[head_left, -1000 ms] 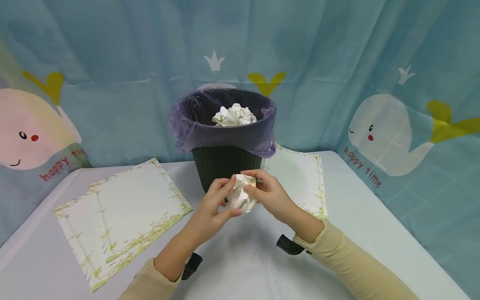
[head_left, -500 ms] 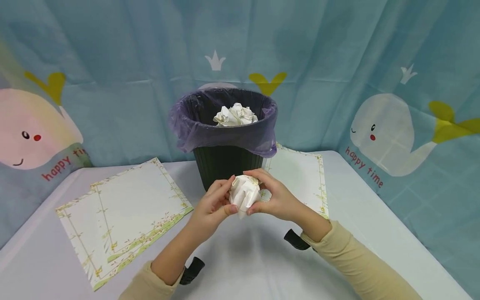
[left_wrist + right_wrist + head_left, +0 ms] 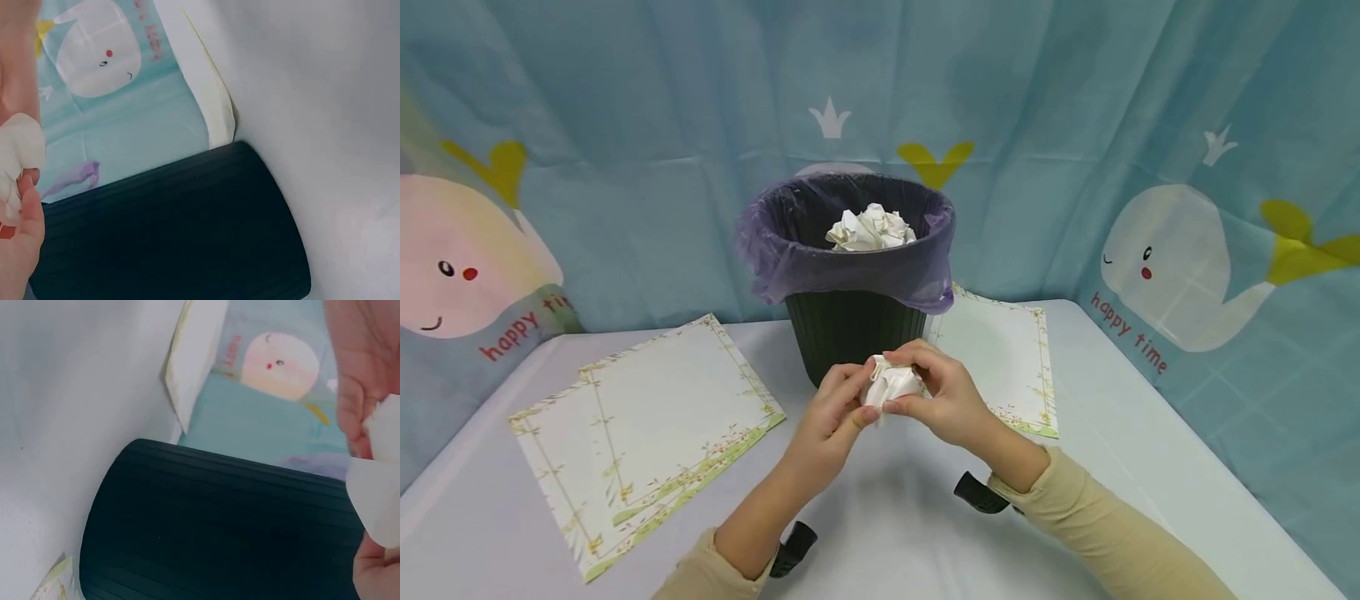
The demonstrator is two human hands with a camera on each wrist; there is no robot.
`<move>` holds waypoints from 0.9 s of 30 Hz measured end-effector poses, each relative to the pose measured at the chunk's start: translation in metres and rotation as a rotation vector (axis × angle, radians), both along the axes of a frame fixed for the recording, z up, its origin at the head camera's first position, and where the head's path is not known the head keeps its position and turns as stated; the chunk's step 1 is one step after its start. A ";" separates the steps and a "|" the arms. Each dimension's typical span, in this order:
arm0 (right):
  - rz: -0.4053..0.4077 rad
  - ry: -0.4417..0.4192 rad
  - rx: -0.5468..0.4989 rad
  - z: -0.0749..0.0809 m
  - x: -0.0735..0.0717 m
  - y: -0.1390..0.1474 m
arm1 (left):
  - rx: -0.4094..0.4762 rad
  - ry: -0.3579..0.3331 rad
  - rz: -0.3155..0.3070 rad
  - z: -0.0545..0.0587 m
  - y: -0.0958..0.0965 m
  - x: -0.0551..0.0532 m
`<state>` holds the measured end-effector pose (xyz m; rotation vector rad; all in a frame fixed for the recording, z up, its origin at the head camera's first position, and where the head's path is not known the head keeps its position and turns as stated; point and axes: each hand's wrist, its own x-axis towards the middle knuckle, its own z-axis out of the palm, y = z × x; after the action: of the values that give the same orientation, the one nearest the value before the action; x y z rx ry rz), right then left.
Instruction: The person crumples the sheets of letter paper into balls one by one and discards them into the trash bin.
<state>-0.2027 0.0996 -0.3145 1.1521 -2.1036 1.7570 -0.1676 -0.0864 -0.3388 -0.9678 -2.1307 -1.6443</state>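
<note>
One paper ball (image 3: 895,383), pinched in left hand (image 3: 824,423) and right hand (image 3: 949,400), fingers curled round it; one bin (image 3: 853,333), crumpled paper (image 3: 871,229) inside; sheets (image 3: 681,412) either side.

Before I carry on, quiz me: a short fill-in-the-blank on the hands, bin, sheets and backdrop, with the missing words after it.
1. The left hand and right hand together hold one crumpled ball of white ____.
2. The dark bin has a liner coloured ____.
3. In the head view, the overlapping sheets lie to the ____ of the bin.
4. The backdrop carries red lettering reading "happy ____".

Missing words: paper; purple; left; time.
</note>
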 end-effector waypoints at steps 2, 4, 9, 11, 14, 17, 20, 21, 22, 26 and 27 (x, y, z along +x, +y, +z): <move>-0.006 -0.019 -0.050 -0.002 -0.001 -0.002 | 0.014 0.027 0.028 -0.002 0.003 -0.001; -0.018 -0.037 -0.098 -0.005 -0.002 -0.004 | 0.039 0.046 0.041 -0.004 0.005 -0.002; -0.049 -0.059 -0.163 -0.009 -0.003 -0.011 | 0.055 0.027 0.056 -0.003 0.005 -0.004; -0.057 -0.069 -0.152 -0.010 -0.003 -0.011 | 0.033 -0.017 0.044 -0.001 0.001 -0.005; -0.034 -0.120 -0.135 -0.009 -0.006 -0.008 | -0.025 -0.091 0.010 0.004 -0.007 -0.007; 0.034 -0.189 -0.132 -0.007 -0.009 -0.003 | -0.072 -0.117 -0.024 0.008 -0.013 -0.009; 0.107 -0.257 -0.134 -0.004 -0.012 0.002 | -0.053 -0.179 -0.095 0.011 -0.018 -0.009; 0.126 -0.277 -0.132 -0.003 -0.012 0.004 | -0.040 -0.197 -0.112 0.011 -0.019 -0.010; 0.138 -0.290 -0.126 -0.002 -0.013 0.005 | -0.019 -0.216 -0.130 0.011 -0.020 -0.010; 0.153 -0.278 -0.081 0.003 -0.014 0.009 | 0.042 -0.229 -0.166 0.011 -0.022 -0.010; 0.154 -0.266 -0.068 0.003 -0.014 0.010 | 0.050 -0.217 -0.164 0.011 -0.022 -0.010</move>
<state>-0.2165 0.1091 -0.3114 1.1444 -2.1254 2.1412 -0.1774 -0.1089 -0.3278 -1.0136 -2.1830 -1.9534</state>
